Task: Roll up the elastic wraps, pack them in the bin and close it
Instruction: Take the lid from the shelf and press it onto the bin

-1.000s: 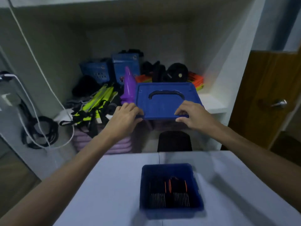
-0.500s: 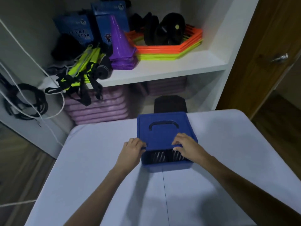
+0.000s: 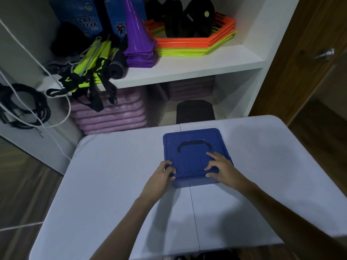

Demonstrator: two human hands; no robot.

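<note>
hands work the last step: closing. the left hand (image 3: 163, 175) curls round the near-left corner of the lid (image 3: 193, 152), fingers on top and thumb apparently lower at the rim, so it grasps the lid's edge. the right hand (image 3: 222, 170) lies on the near-right part of the lid with fingers spread and fairly straight, pressing down rather than gripping; its thumb sits at the front rim. the lid covers the blue bin (image 3: 195, 182), of which only the near wall shows below the lid's front edge. the elastic wraps are hidden beneath the lid, so their state cannot be told. whether the lid has snapped home is not clear; the front edge seems seated, the far edge cannot be judged.

the next move probably calls for firm downward pressure along the near rim and then the far corners, near the dark handle (image 3: 194, 146) set in the lid.

the bin stands toward the far edge of the white table (image 3: 116, 194), a little right of its centre seam, well away from the left, right and near edges. both forearms have open surface beside them. beyond the far edge stands a shelf (image 3: 197, 69) with purple cones (image 3: 139, 40) and orange rings (image 3: 216, 37), well apart from the hands.
</note>
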